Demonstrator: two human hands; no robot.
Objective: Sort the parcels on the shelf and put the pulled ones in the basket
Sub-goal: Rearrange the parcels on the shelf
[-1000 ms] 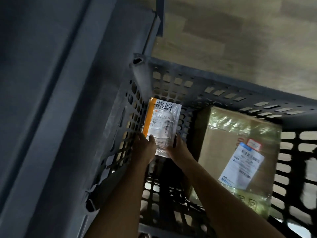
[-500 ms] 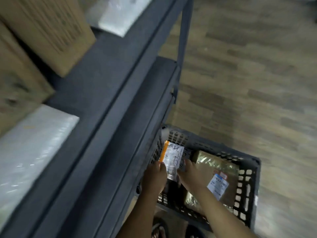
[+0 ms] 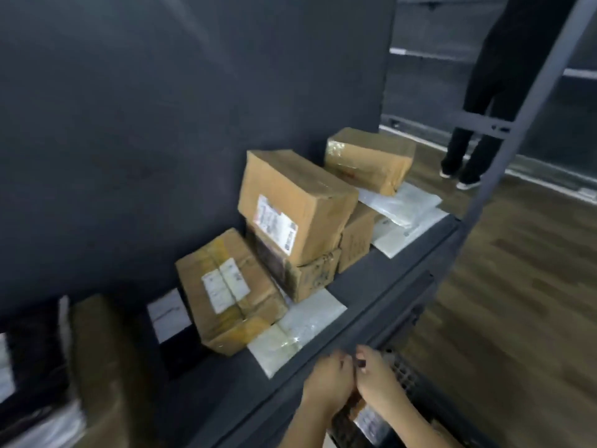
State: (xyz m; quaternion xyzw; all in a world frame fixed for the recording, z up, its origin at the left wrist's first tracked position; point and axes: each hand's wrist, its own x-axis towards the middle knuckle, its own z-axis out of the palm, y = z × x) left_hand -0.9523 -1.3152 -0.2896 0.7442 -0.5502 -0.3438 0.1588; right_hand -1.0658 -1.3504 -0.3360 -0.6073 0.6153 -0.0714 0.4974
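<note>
Two hands low at the front edge of the shelf (image 3: 371, 279), above the basket (image 3: 407, 376): left hand (image 3: 329, 379) and right hand (image 3: 376, 379) touching at the fingertips, fingers curled, apparently nothing between them; grip neither spread nor clearly pinching, hard to tell through the blur. A small labelled parcel (image 3: 368, 418) just visible below the wrists, seemingly down in the basket. On the shelf: a taped box (image 3: 226, 292) nearest, lying partly on a flat white mailer (image 3: 297, 331); behind it a top box (image 3: 290, 202) stacked on a scuffed lower box (image 3: 310, 276); farther back a far box (image 3: 371, 156) resting on more white mailers (image 3: 403, 215). Probably light and limp, that nearest mailer, with a slick plastic skin and pinned under the taped box; best taken at its free front corner and slid out, thumb on top, or freed by tipping the box first. Likely stiff and moderately heavy, the cardboard boxes, with glossy tape that may slip; better held by two opposite sides with both hands. Risk of toppling for the top box if the lower one is drawn first.
</note>
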